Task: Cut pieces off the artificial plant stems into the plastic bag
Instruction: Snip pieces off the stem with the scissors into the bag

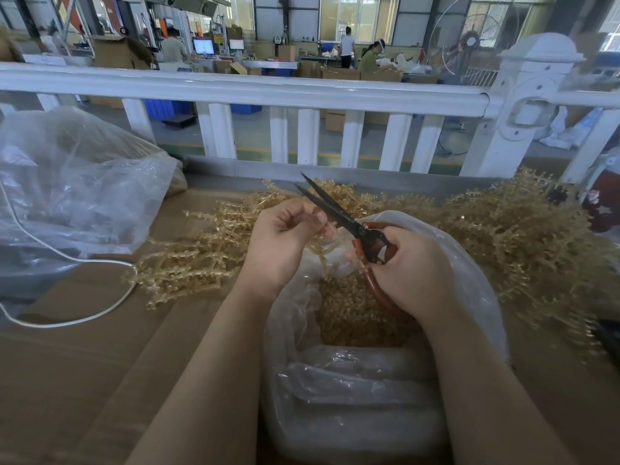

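Observation:
My left hand (281, 239) pinches a short golden plastic stem (320, 246) above the open mouth of a clear plastic bag (469, 273). My right hand (412, 273) grips scissors (339, 216) by their red-brown handles; the black blades are slightly parted and point up and left, past my left fingers. Many small golden cut pieces (352, 310) lie inside the bag. Piles of golden artificial plant stems (523, 243) spread over the brown cardboard surface (84, 380) to the right, and more stems (191, 263) lie to the left of my hands.
A large crumpled clear bag (73, 182) sits at the left with a white cord (67, 317) looping across the cardboard. A white railing (255, 92) runs across behind the work surface. Beyond it are people, boxes and machines on a factory floor.

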`<state>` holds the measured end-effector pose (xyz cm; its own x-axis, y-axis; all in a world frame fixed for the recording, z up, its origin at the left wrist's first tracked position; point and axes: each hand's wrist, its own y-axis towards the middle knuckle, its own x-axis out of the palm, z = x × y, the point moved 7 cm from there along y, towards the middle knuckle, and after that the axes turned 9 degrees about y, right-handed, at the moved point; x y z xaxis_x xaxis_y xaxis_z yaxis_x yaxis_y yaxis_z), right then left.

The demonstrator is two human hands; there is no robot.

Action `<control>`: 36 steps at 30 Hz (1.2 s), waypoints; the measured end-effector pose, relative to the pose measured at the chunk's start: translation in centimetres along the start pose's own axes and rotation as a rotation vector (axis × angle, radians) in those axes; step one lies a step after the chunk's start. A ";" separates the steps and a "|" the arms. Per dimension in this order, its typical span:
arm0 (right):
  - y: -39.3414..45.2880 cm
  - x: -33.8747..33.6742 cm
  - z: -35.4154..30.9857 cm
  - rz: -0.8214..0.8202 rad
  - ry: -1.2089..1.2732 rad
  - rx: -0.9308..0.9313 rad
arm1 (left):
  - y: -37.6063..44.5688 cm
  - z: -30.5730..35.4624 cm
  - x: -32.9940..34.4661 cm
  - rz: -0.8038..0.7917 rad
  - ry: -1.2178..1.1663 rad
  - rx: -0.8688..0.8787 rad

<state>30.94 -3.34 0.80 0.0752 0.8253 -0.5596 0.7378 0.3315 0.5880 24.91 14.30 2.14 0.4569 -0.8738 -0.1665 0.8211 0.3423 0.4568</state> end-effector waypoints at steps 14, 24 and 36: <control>0.2 1.4 0.2 -0.214 0.662 0.363 | -0.1 -0.3 1.1 -0.040 0.108 -0.009; 0.2 0.4 0.0 -0.179 0.962 0.325 | -0.3 -1.3 0.3 -0.086 -0.139 -0.224; 1.2 0.3 0.6 -0.147 1.148 0.188 | -0.3 -1.1 1.4 -0.269 -0.381 -0.235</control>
<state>32.27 -2.95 0.95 -0.5975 0.7450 0.2968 0.7838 0.4645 0.4121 25.69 13.41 0.79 0.0979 -0.9903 0.0987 0.9670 0.1181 0.2257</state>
